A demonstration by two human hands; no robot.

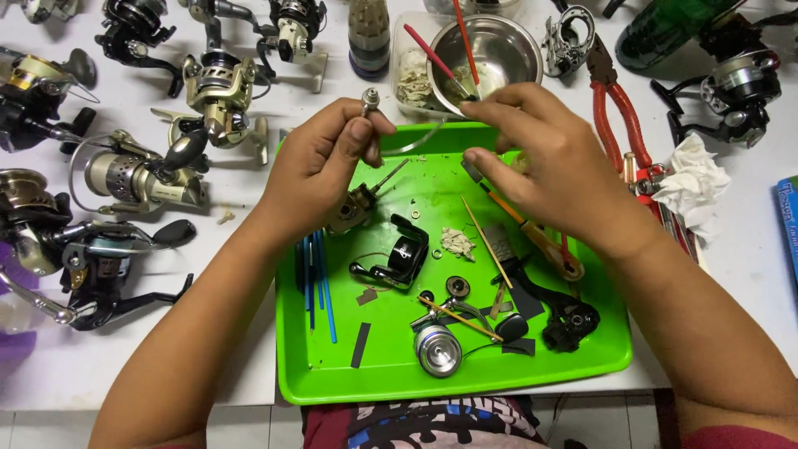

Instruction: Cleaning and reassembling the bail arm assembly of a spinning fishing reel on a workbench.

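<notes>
My left hand (320, 170) pinches a small metal reel part (370, 101) above the green tray (332, 378); my right hand (544, 162) grips a thin tool. The reel lies stripped: spool (438, 350), black housing (406, 254) loose. I judge reassembly remains.

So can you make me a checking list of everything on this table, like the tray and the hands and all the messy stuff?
Surface: white table, bright green tray on it.
Job's things: small metal reel part pinched in left hand; reel body with shaft under that hand.
Clutter: silver spool, black reel pieces, blue sticks, steel bowl, red pliers, crumpled tissue.
Grippers: left hand shut on the part; right hand with curled fingers, its grip hidden.
Cables: nothing seen.
Surroundings: many fishing reels left and top.
</notes>
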